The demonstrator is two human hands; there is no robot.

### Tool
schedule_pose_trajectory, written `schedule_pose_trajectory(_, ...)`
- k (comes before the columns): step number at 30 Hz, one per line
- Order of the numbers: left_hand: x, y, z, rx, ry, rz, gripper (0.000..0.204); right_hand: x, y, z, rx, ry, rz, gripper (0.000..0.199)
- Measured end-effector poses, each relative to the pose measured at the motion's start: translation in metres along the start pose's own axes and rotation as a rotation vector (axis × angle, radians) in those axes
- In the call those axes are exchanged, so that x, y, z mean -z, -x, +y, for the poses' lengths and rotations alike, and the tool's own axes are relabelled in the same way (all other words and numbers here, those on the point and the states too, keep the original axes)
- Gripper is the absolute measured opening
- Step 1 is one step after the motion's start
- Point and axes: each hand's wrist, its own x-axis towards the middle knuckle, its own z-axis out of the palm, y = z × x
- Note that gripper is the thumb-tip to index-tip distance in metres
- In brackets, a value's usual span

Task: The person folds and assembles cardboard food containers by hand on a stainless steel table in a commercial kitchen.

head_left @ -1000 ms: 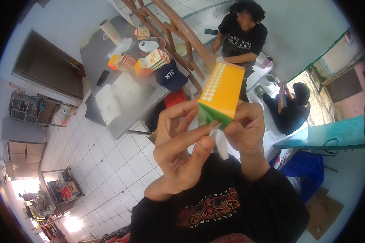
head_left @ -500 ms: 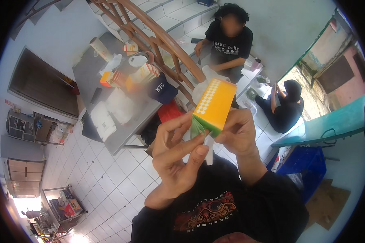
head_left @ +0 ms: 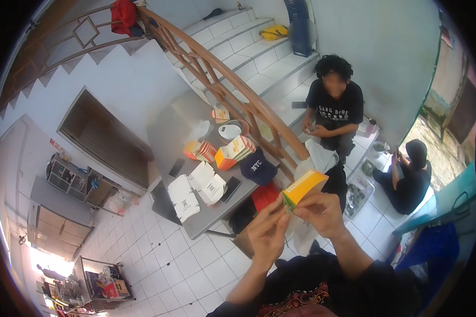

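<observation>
Fingers of your left hand (head_left: 268, 232) are drawn together in a pinch at the green lower-left end of a small yellow box (head_left: 305, 186), which sits right of the frame's centre. Just beside them, your right hand (head_left: 325, 214) has its thumb and fingers closed on the box's lower edge, and the box slants up to the right.

Around you, at the lower left, is a loaded metal cart (head_left: 103, 288), then a brown door (head_left: 108, 140). Left of centre, a grey table (head_left: 198, 228) bears two flattened white cartons (head_left: 184, 198), a dark phone (head_left: 231, 188) beside them, red-striped boxes (head_left: 236, 151) and a navy cap (head_left: 258, 166). Further right, you face a black-shirted person (head_left: 336, 111) seated near the stairs (head_left: 240, 55), then a crouched person (head_left: 407, 182) wearing a dark cap. Lower right is a blue container (head_left: 436, 251).
</observation>
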Motion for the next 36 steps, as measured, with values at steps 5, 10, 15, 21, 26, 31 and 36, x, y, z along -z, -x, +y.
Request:
schedule_pose_trajectory(5, 0.004, 0.003, -0.013, 0.052, -0.019, -0.027, 0.022, -0.003, 0.004, 0.014, 0.002, 0.0, 0.018, 0.014)
schedule_pose_trajectory(10, -0.004, 0.022, -0.027, 0.136, 0.178, 0.152, 0.021, -0.013, 0.006, 0.019, -0.017, -0.008, 0.032, 0.017)
schedule_pose_trajectory(15, -0.002, 0.029, -0.03, 0.227, 0.166, 0.145, 0.022, -0.003, 0.015, 0.034, -0.035, 0.085, -0.004, 0.02)
schedule_pose_trajectory(21, -0.003, 0.031, -0.063, 0.161, -0.06, 0.072, 0.018, 0.005, 0.023, 0.046, -0.251, 0.027, 0.106, 0.024)
schedule_pose_trajectory(26, -0.022, 0.041, -0.075, -0.025, -0.23, 0.225, 0.022, 0.013, 0.046, 0.063, -0.332, -0.249, 0.247, 0.038)
schedule_pose_trajectory(31, -0.019, 0.061, -0.086, -0.039, -0.253, 0.19, 0.022, -0.001, 0.053, 0.059, -0.383, -0.075, 0.286, 0.029)
schedule_pose_trajectory(36, -0.013, 0.055, -0.093, -0.164, -0.443, 0.183, 0.02, 0.002, 0.048, 0.075, -0.396, -0.058, 0.313, 0.023)
